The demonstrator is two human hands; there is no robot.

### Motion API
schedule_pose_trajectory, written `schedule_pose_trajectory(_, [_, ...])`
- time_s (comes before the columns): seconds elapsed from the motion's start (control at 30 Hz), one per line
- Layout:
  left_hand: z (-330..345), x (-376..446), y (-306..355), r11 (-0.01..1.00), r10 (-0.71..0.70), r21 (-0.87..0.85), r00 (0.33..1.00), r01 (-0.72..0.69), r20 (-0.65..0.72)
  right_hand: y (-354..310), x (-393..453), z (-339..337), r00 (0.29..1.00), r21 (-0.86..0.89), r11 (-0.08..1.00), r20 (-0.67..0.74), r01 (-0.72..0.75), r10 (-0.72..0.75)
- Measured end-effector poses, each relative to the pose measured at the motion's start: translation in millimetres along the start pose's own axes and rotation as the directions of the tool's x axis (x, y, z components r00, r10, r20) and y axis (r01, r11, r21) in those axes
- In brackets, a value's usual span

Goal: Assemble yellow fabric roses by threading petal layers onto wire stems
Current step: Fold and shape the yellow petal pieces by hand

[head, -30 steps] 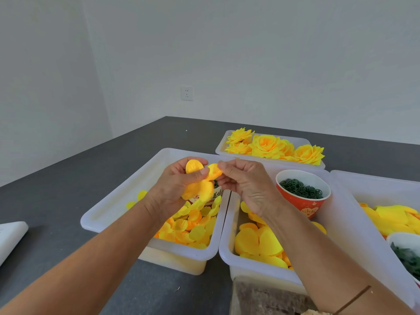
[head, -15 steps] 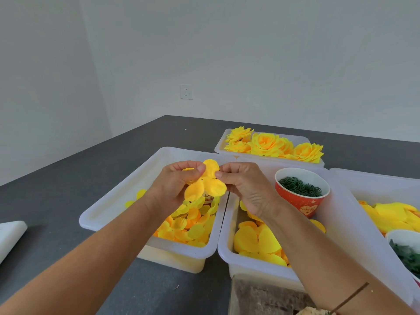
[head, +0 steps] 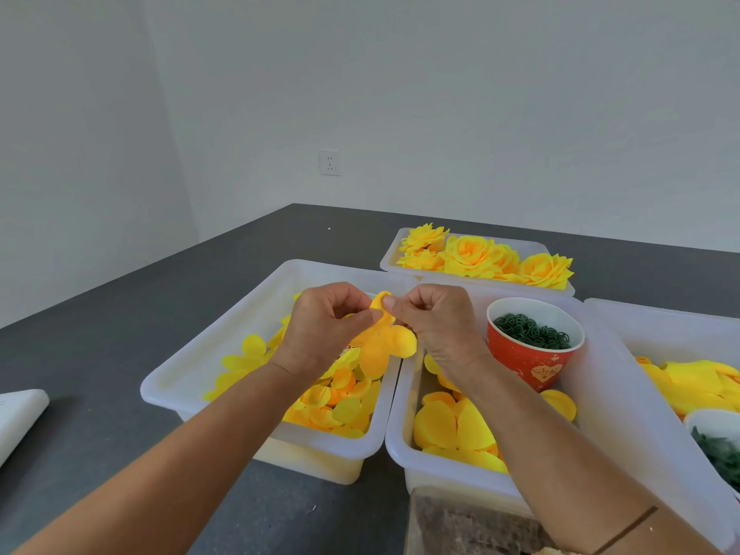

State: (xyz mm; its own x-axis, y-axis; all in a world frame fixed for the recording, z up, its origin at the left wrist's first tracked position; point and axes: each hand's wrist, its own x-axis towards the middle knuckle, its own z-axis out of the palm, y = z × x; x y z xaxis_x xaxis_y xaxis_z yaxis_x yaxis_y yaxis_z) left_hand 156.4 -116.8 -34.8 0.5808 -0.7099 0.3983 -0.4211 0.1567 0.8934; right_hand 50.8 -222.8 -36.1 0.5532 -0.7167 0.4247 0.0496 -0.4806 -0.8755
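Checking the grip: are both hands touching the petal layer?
Touching. The head view shows the left hand and right hand both pinching the petal layer at its top lobe, fingertips on the fabric.

Both forearms were bare, no sleeves in view. A thin dark cord bracelet (head: 628,524) circled the right forearm, well back from the fingers.

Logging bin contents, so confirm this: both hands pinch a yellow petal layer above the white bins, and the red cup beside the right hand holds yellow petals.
One detail is wrong. In the head view the red cup holds dark green rings, not yellow petals. The left hand and right hand do pinch the yellow petal layer above the white bins.
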Motion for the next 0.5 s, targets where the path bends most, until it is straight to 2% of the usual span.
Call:
schedule_pose_trajectory(0.17, [1.2, -1.0, 0.7, 0.999, -0.017, -0.028, 0.999, 0.018, 0.047, -0.9, 1.2, 0.6, 0.997, -0.165, 0.984, 0.025, 0.073, -0.070])
schedule_pose_trajectory(0.37, [0.9, -0.6, -0.5, 0.966, -0.178, -0.165, 0.974, 0.199, 0.138, -2.7, -2.4, 0.5, 0.978, -0.303, 0.929, 0.060, 0.210, -0.202])
schedule_pose_trajectory(0.5, [-1.2, -1.3, 0.9, 0.982, -0.126, -0.124, 0.981, 0.145, 0.150, -3.0, -1.7, -1.5, 0.970, -0.310, 0.920, 0.079, 0.242, -0.229])
